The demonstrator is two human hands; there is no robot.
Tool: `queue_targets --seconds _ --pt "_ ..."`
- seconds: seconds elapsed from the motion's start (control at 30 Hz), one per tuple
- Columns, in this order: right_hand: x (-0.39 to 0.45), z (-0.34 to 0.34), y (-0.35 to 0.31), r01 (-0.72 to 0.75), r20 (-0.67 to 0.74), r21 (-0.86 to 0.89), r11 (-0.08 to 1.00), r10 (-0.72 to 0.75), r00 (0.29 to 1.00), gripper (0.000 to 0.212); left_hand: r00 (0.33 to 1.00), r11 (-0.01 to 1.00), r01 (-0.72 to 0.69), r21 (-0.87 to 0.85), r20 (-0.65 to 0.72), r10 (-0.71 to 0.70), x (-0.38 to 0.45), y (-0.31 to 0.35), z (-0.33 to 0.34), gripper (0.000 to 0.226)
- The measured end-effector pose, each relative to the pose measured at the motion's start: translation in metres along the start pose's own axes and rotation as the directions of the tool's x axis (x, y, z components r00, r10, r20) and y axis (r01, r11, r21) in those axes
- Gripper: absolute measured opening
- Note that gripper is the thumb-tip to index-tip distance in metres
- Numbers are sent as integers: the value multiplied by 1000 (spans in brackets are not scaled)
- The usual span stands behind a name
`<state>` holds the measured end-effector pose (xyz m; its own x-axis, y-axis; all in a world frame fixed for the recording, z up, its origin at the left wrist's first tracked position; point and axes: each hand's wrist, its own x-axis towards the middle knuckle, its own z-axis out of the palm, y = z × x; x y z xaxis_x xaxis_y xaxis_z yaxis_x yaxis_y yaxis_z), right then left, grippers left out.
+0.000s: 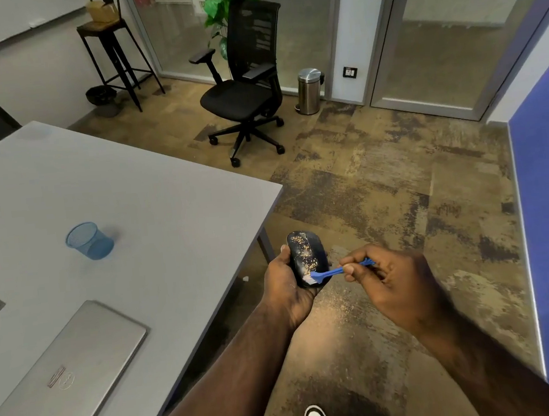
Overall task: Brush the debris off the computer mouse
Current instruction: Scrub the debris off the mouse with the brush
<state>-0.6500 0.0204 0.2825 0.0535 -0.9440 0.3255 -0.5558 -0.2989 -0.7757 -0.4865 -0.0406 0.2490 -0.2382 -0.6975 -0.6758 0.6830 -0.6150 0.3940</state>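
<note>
mouse: black computer mouse [305, 255] sits in left palm, held out past the table edge, over the floor, top face up & tilted a bit toward the camera.
debris: tan crumbs [306, 252] spread over most of the top, thickest mid & far end; near end looks partly cleared. Most of the job prob. left.
brush: small blue brush [327, 274], white bristles touching mouse's near end, handle running right into the other hand.
left hand: left hand [285, 285] cupped under/around mouse, thumb along its left side, fingers wrapped beneath; firm hold as far as I can tell.
right hand: right hand [385, 281] just right of mouse, thumb & fingers pinching brush handle near its tail; rest of fingers curled.
risk 1: hard flick w/ short pinch grip → brush could twist out or slip.
risk 2: strokes toward palm → crumbs pile vs. thumb/wrist, not off the mouse.
risk 3: crumbs pushed into wheel gap / button seams, hard to get out.
risk 4: mouse over bare floor [359, 300]; loose grip during a push = drop.
left of hands: grey table [165, 201] w/ closed laptop [64, 372] & blue mesh cup [90, 240]; sideways strokes may scatter debris there.
</note>
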Motion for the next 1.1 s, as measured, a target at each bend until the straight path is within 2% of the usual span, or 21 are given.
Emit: queue_targets --seconds 0.2,0.3,0.37,0.43,0.53,0.63,0.73,0.83,0.9,1.0,1.1 --pt "14 -2 14 -107 -197 -188 976 69 978 12 1000 998 9 -61 6 -8 1 0 2 56" --pt "20 -9 21 -161 -267 -183 970 109 958 12 1000 998 19 -59 8 -19 1 1 0 57" --pt "18 -10 18 -130 -266 -103 986 99 959 13 1000 998 13 -61 3 -13 1 0 0 56" --pt "14 -7 13 -80 -206 -13 997 76 976 13 1000 998 -1 -56 -13 0 1 0 1 54" --pt "9 3 13 -49 -136 -58 997 40 990 11 999 1000 -9 -28 -35 8 3 -1 2 55" --pt "13 2 21 -130 -225 -148 980 95 970 12 1000 998 13 -55 -20 -14 -1 -1 3 55" --pt "17 -5 23 -152 -284 -88 984 121 951 14 1000 998 17 -54 -11 -17 -2 0 3 56" --pt "12 -3 18 -74 -205 -28 997 67 977 11 1000 999 -2 -40 -29 1 0 0 3 55" --pt "8 1 16 -69 -154 -56 996 59 986 11 999 1000 -7 -30 -38 6 1 0 3 55" --pt "12 -1 18 -146 -213 -116 982 119 970 15 1000 999 4 -53 -26 -5 -1 0 4 53" --pt "16 -6 10 -131 -241 -52 990 115 964 15 1000 999 -3 -52 -19 2 -1 1 4 53"
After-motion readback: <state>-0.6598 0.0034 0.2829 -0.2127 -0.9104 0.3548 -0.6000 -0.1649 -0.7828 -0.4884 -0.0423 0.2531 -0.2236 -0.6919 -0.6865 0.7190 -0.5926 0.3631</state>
